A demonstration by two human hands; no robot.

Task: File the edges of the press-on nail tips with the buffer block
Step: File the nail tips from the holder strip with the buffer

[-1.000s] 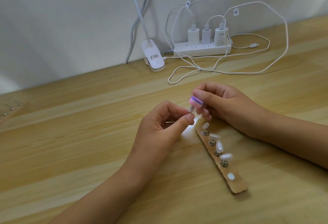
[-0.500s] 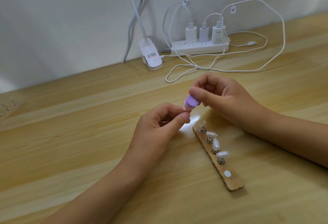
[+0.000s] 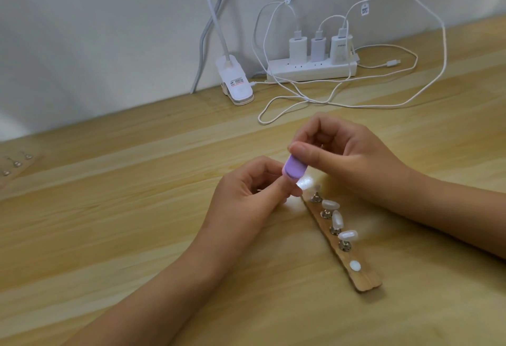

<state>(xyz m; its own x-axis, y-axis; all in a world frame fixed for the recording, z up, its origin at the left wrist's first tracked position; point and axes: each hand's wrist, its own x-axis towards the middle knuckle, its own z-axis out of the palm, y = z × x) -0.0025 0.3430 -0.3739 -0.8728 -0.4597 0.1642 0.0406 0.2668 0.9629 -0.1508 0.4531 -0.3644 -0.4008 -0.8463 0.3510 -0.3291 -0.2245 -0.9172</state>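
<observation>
**On a pale wooden desk, two hands bring a buffer block to a press-on nail tip**

The pale wooden desk [image 3: 109, 236] runs back to a white wall. There a power strip [image 3: 287, 73] with three chargers, loose white cables [image 3: 443, 44] and a clip lamp [image 3: 236, 85] sit well apart from the work.

Near the middle, we see the right hand [image 3: 353, 159] pinching a small lilac buffer block [image 3: 294, 169] between thumb and curled fingers. The block's lower end touches the thumb of the left hand [image 3: 246, 197]. That hand is curled, with thumb pressed to forefinger. What it pinches is mostly hidden; a blurred pale gleam beside the thumb is probably the nail tip [image 3: 304, 182] being filed.

Just beside the hands lies a wooden strip [image 3: 367, 280]. More pearly nail tips [image 3: 330, 204] stand on it on little metal posts.

We judge the tip to be feather-light, thin, glossy and springy, so it could easily flick away. It is best held by its flat faces, with the edge left bare. The block looks light and slightly cushioned, and is best gripped by its sides so the gritty face stays free.
</observation>
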